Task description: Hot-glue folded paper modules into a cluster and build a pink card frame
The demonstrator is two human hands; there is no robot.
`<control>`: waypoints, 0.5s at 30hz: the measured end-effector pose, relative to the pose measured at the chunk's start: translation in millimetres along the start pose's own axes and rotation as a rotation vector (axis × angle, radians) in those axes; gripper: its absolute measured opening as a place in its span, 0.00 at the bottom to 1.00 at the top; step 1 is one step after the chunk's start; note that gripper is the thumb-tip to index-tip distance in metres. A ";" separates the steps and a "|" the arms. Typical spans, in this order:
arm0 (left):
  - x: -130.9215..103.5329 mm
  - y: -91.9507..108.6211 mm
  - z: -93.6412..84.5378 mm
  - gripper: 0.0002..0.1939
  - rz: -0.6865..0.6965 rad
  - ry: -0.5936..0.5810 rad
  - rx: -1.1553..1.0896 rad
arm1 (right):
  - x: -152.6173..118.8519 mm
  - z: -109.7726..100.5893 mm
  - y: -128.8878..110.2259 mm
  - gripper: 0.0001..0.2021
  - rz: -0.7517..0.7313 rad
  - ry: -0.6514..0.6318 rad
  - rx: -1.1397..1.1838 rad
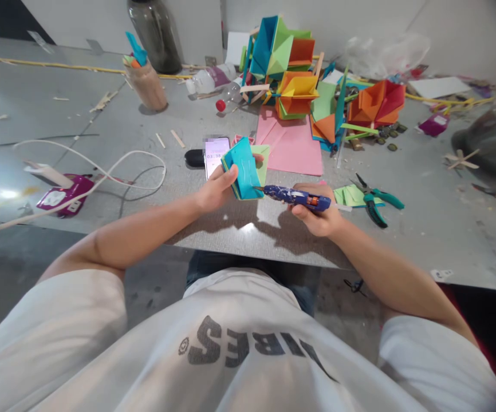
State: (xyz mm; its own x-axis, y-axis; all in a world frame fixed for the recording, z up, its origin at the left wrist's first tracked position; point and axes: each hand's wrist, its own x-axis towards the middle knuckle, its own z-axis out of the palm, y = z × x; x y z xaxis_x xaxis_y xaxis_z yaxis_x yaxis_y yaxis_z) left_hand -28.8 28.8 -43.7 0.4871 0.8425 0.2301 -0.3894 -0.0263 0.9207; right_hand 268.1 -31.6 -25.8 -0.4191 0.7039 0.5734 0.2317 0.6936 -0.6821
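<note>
Nearer the wearer than the pink sheet (pixel 299 151), one folded blue paper piece (pixel 241 166) is held between thumb and fingers of the left hand (pixel 216 190). One blue pen-shaped tool (pixel 293 196) is grasped in the right hand (pixel 319 220), with the fingers closed around it. The tool's long axis is set nearly crosswise; its narrow tip is pointed left, at the near right corner of the paper piece, where contact cannot be confirmed. The paper piece's long axis is directed away from the wearer, the far end leaning left. Left of the pink sheet, one phone (pixel 216 153) is seen; beyond it, two plastic bottles (pixel 213 78) are laid. Right of and nearer than the sheet, one pair of pliers (pixel 370 198) is placed beside green paper (pixel 350 195).
</note>
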 end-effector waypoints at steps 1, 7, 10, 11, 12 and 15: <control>0.6 1.3 0.4 0.41 0.008 0.008 -0.006 | 0.2 -0.8 0.7 0.28 0.006 -0.007 0.007; 7.1 1.2 -5.1 0.45 0.067 0.000 -0.014 | 7.4 -12.7 -3.7 0.25 -0.066 -0.120 0.173; 7.1 -4.0 -11.1 0.42 0.077 -0.049 0.019 | 8.7 -15.8 -8.5 0.30 0.040 -0.057 0.309; 6.0 -5.6 -12.6 0.41 0.066 -0.075 0.037 | 8.1 -15.6 -9.0 0.32 0.086 -0.014 0.346; 4.4 -6.9 -13.5 0.41 0.050 -0.104 0.054 | 7.0 -15.0 -8.9 0.33 0.128 0.031 0.372; -2.2 -8.7 -12.7 0.42 -0.029 -0.212 0.094 | 2.3 -12.5 -5.6 0.34 0.189 0.114 0.393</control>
State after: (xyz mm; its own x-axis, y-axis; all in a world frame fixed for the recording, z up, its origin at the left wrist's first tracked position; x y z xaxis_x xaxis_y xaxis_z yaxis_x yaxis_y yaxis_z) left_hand -36.4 34.0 -56.2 0.6544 0.7120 0.2548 -0.3028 -0.0620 0.9510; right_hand 276.8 -31.9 -15.0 -0.2966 0.8402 0.4539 -0.0654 0.4563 -0.8874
